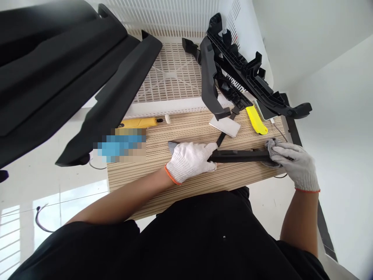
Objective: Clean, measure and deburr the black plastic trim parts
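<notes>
A long black plastic trim piece (pixel 239 156) lies across the wood-grained table (pixel 145 175) in front of me. My left hand (pixel 194 159), in a white knit glove with an orange cuff, grips it toward its left end. At its right end my right hand (pixel 295 161), gloved alike, presses a grey cloth (pixel 271 149) around the piece. The cloth hides that tip, and the fingers of my right hand are closed over it. Just beyond my left hand lies a black-handled tool with a white pad (pixel 225 125).
A yellow tool (pixel 136 123) lies at the table's left beside a pixelated blue thing (pixel 119 147). A yellow toothed scraper (pixel 256 119) is at the right. Behind, a white plastic basket (pixel 171 107) holds several black parts (pixel 241 64); more long black pieces (pixel 116 93) jut over the left side.
</notes>
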Demonstrator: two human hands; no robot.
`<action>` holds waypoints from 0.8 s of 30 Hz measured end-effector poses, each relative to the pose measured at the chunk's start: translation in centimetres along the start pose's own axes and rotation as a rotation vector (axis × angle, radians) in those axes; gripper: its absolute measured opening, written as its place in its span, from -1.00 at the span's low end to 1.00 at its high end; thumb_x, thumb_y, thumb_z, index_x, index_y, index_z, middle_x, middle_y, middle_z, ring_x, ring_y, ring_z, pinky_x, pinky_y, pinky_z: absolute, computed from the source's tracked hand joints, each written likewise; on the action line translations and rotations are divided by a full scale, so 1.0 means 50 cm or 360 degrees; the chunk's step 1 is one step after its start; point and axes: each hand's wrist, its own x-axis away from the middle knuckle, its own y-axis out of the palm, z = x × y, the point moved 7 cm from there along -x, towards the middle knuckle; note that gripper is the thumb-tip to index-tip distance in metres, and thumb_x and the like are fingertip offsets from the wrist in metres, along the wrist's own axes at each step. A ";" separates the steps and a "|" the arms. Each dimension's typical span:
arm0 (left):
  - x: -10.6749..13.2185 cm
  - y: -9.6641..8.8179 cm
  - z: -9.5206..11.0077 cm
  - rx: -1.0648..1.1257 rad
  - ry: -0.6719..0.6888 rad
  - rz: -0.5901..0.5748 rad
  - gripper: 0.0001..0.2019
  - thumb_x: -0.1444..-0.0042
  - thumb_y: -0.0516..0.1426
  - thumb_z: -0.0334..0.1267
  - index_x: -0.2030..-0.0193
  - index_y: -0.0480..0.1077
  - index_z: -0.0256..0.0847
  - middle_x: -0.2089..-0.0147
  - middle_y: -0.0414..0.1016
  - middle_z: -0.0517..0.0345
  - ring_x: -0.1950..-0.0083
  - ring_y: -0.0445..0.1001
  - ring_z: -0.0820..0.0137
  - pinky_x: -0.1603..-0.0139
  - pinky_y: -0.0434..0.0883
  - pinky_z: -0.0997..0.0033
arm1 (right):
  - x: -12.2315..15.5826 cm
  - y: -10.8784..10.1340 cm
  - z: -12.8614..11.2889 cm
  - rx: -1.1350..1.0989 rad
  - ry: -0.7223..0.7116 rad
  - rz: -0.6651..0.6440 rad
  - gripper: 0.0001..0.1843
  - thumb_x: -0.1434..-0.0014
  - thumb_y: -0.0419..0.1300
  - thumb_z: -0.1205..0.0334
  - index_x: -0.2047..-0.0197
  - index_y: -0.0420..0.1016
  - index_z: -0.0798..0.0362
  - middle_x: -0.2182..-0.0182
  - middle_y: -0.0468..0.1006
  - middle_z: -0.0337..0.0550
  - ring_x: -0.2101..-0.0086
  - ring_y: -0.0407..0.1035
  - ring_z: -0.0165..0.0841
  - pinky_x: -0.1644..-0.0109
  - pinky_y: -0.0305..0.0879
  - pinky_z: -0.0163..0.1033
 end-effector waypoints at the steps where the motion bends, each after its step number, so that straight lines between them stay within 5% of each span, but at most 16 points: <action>1: 0.001 0.000 0.002 -0.0004 0.0016 0.0010 -0.49 -0.16 0.18 0.27 -0.12 0.53 0.07 0.32 0.64 0.07 0.25 0.62 0.03 0.36 0.27 0.30 | 0.001 0.004 -0.009 -0.0011 -0.0017 0.0007 -0.73 -0.17 0.46 -0.04 0.11 0.72 -0.13 0.03 0.70 -0.12 0.06 0.60 -0.10 -0.16 0.53 0.17; 7: 0.004 -0.003 0.007 0.0052 0.0145 0.0091 -0.54 -0.13 0.21 0.21 -0.07 0.56 0.06 0.28 0.67 0.14 0.30 0.61 0.12 0.44 0.17 0.33 | -0.007 0.014 -0.088 0.0009 -0.0257 -0.0128 -0.72 -0.20 0.44 -0.01 0.02 0.69 -0.23 -0.02 0.69 -0.17 0.01 0.58 -0.07 -0.23 0.44 0.20; 12: 0.001 -0.003 0.010 0.0034 0.0142 0.0103 -0.54 -0.09 0.25 0.17 -0.06 0.56 0.05 0.33 0.65 0.12 0.31 0.61 0.11 0.44 0.16 0.31 | 0.024 -0.055 -0.039 0.0274 -0.0049 0.0345 -0.86 -0.26 0.31 0.09 0.18 0.69 -0.13 0.16 0.70 -0.10 0.05 0.56 -0.08 -0.29 0.37 0.20; 16: 0.001 -0.007 0.017 0.0071 0.0107 0.0027 -0.39 -0.13 0.18 0.34 -0.17 0.49 0.02 0.28 0.64 0.11 0.27 0.61 0.07 0.39 0.25 0.31 | 0.045 -0.033 -0.029 0.0409 -0.0133 0.0736 -0.67 -0.24 0.12 0.21 0.57 0.40 -0.04 0.56 0.49 -0.19 0.40 0.46 -0.23 -0.03 0.49 0.07; 19: -0.009 -0.051 0.040 0.0055 0.0116 0.0074 -0.25 -0.20 0.03 0.46 -0.29 0.39 -0.05 0.22 0.61 0.02 0.26 0.58 0.08 0.36 0.30 0.30 | 0.052 -0.004 -0.026 0.0457 -0.0106 0.0868 -0.65 -0.22 0.08 0.24 0.61 0.28 -0.04 0.62 0.39 -0.21 0.47 0.36 -0.28 0.04 0.46 0.00; 24: -0.076 -0.152 0.121 -0.0237 0.0055 0.0195 -0.47 -0.29 0.12 0.21 -0.17 0.43 -0.15 -0.06 0.50 -0.17 0.12 0.54 0.08 0.28 0.38 0.28 | 0.053 0.025 -0.030 0.0433 -0.0012 0.0770 -0.60 -0.23 0.08 0.26 0.65 0.23 -0.04 0.63 0.38 -0.23 0.52 0.26 -0.35 -0.02 0.44 -0.02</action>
